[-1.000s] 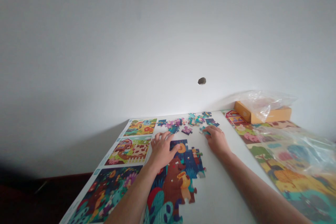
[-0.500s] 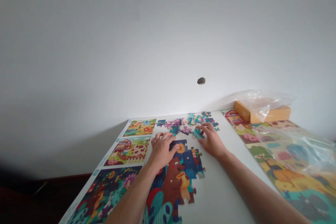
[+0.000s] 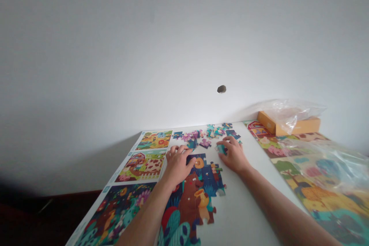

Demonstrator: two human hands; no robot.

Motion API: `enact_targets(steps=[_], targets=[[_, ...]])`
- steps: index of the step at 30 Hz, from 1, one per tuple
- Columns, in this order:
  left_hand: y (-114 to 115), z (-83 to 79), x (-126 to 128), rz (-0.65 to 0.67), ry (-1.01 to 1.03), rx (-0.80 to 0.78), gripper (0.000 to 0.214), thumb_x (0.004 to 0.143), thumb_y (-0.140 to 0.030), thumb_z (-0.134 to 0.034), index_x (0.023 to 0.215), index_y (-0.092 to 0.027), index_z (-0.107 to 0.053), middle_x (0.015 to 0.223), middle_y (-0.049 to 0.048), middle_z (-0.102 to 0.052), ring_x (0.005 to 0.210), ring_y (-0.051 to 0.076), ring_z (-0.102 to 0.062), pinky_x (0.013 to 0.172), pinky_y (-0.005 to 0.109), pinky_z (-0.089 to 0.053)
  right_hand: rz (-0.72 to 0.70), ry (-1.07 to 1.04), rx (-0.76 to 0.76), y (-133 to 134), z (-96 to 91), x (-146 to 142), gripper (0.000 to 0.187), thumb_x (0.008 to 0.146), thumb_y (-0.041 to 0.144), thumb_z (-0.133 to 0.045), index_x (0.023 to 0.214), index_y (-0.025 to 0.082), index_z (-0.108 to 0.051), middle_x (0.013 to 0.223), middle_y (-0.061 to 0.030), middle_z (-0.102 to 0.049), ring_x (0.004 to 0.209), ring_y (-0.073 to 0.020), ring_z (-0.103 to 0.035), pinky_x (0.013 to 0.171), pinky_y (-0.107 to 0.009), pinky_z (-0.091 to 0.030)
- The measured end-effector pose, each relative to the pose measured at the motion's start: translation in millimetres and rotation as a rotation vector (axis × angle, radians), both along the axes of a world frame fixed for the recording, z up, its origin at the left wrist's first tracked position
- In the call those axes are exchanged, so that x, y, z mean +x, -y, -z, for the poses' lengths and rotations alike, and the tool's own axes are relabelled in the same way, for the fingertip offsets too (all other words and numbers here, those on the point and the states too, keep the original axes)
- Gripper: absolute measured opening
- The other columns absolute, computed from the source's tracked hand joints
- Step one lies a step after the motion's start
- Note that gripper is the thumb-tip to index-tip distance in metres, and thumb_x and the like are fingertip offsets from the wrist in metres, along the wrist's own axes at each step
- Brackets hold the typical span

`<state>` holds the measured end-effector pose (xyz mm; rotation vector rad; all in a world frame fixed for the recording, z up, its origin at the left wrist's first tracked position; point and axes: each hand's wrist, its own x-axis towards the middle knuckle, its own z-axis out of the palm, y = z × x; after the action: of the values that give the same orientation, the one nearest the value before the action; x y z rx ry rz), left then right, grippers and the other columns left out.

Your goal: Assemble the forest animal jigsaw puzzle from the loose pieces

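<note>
A partly joined jigsaw puzzle (image 3: 188, 196) with a brown bear on dark blue lies on the white table. My left hand (image 3: 179, 163) rests over its upper left corner, fingers spread and holding nothing I can see. Beyond the puzzle's top edge, my right hand (image 3: 234, 154) has thumb and fingers around a teal puzzle piece (image 3: 221, 148), partly hidden by them. A purple puzzle piece (image 3: 205, 143) lies just left of that hand. Close to my left fingertips is a dark teal puzzle piece (image 3: 192, 143).
Several loose pieces (image 3: 213, 131) are scattered toward the wall. Picture sheets (image 3: 141, 165) line the left table edge. At right, a yellow box (image 3: 298, 126) with a clear plastic bag (image 3: 288, 109) stands on a colourful printed sheet (image 3: 314, 173). The wall has a hole (image 3: 221, 89).
My right hand has shifted slightly right and toward me, and the teal puzzle piece has moved with it. My left hand stays in nearly the same place.
</note>
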<state>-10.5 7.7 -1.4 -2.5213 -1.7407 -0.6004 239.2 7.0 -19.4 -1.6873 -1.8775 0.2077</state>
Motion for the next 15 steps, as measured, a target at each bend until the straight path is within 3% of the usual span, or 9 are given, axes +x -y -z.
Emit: enact_targets(steps=[5, 10, 15], targets=[[-8, 2.6, -6, -0.138, 0.052, 0.049, 0.021, 0.087, -0.039, -0.057, 0.086, -0.024, -0.071, 0.108, 0.0058, -0.067, 0.107, 0.028, -0.053, 0.098, 0.044, -0.037, 0.059, 0.017, -0.034, 1, -1.3, -1, 0.04, 0.074, 0.018, -0.059, 0.111, 0.029, -0.067, 0.119, -0.0067, -0.052, 0.111, -0.0253, -0.049, 0.094, -0.041, -0.032], [-13, 8.1, -9, -0.126, 0.084, 0.053, 0.032, 0.087, -0.035, -0.058, 0.117, -0.033, -0.065, 0.125, 0.0015, -0.064, 0.114, 0.028, -0.051, 0.099, 0.044, -0.037, 0.06, 0.016, -0.04, 1, -0.6, -3, 0.039, 0.073, 0.017, -0.058, 0.11, 0.03, -0.068, 0.117, -0.0065, -0.053, 0.112, -0.0256, -0.048, 0.094, -0.041, -0.031], [-16, 8.8, -9, -0.112, 0.106, 0.016, 0.021, 0.085, -0.037, -0.06, 0.102, -0.032, -0.073, 0.115, 0.0019, -0.068, 0.111, 0.027, -0.053, 0.101, 0.045, -0.036, 0.047, 0.005, -0.045, 2, -1.5, -3, 0.039, 0.074, 0.016, -0.056, 0.11, 0.028, -0.068, 0.116, -0.0062, -0.054, 0.111, -0.0241, -0.05, 0.093, -0.04, -0.03]])
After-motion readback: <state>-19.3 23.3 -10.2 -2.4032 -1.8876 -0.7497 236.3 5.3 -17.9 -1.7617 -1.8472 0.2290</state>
